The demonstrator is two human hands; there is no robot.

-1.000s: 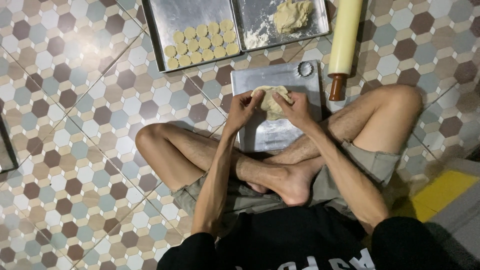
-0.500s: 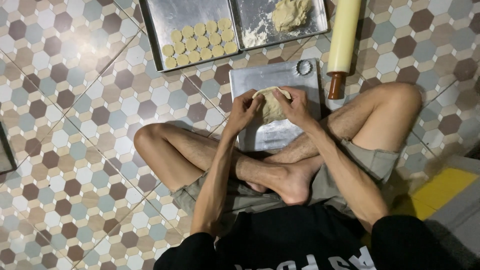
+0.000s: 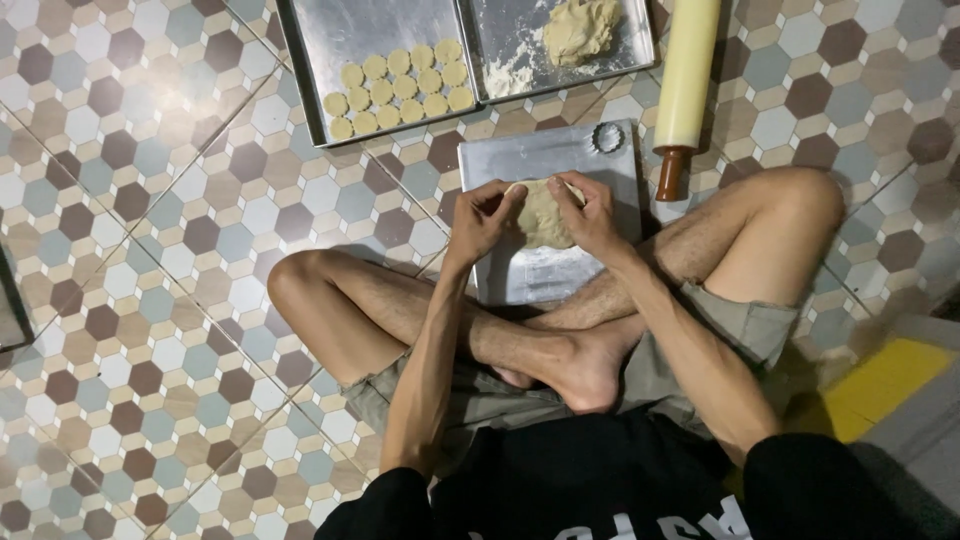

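Note:
I sit cross-legged on a tiled floor. My left hand (image 3: 482, 217) and my right hand (image 3: 591, 213) both grip a flattened piece of pale dough (image 3: 541, 213), one at each side, holding it just above a floured metal sheet (image 3: 545, 275) in front of my legs. A small round fluted cutter (image 3: 607, 138) lies at the sheet's far right corner.
A metal tray (image 3: 330, 50) with several cut dough rounds (image 3: 400, 88) lies at the back. Beside it a second tray (image 3: 640, 30) holds a dough lump (image 3: 581, 27) and loose flour. A cream rolling pin (image 3: 685, 80) with a brown handle rests to the right.
The hands have shifted slightly on the dough and go on pressing it; the dough looks a little flatter. Nothing else has moved.

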